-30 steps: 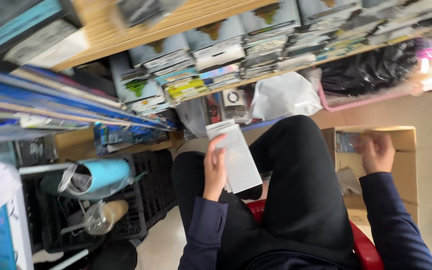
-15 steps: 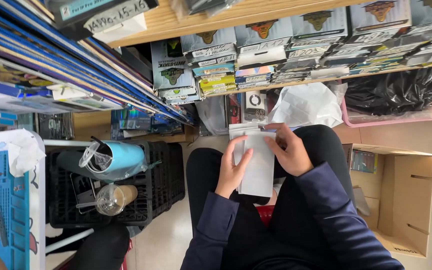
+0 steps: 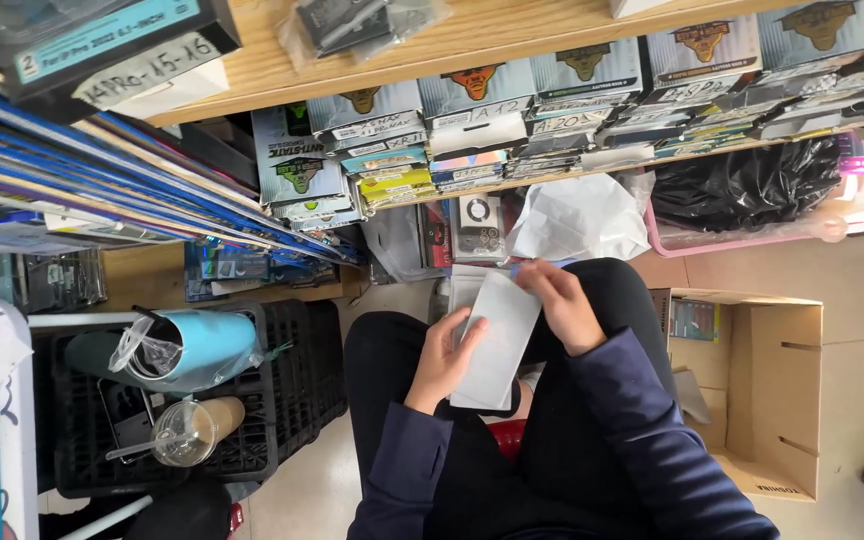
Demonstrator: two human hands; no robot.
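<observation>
Seated, dark trousers. L hand [image 3: 444,358] grips white flat packet [image 3: 497,340] along its lower edge, over lap; R hand [image 3: 564,305] pinches its top end. Open cardboard box [image 3: 764,390] on floor to the right. Beyond: white bag [image 3: 577,215], shelf [image 3: 552,35] w/ stacked boxes.

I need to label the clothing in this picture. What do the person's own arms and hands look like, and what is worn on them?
Both arms wear long dark navy sleeves that end at the wrists. The left hand and the right hand are bare: no gloves, and I can see no rings or watch. The sleeves are plain, without markings.
</observation>
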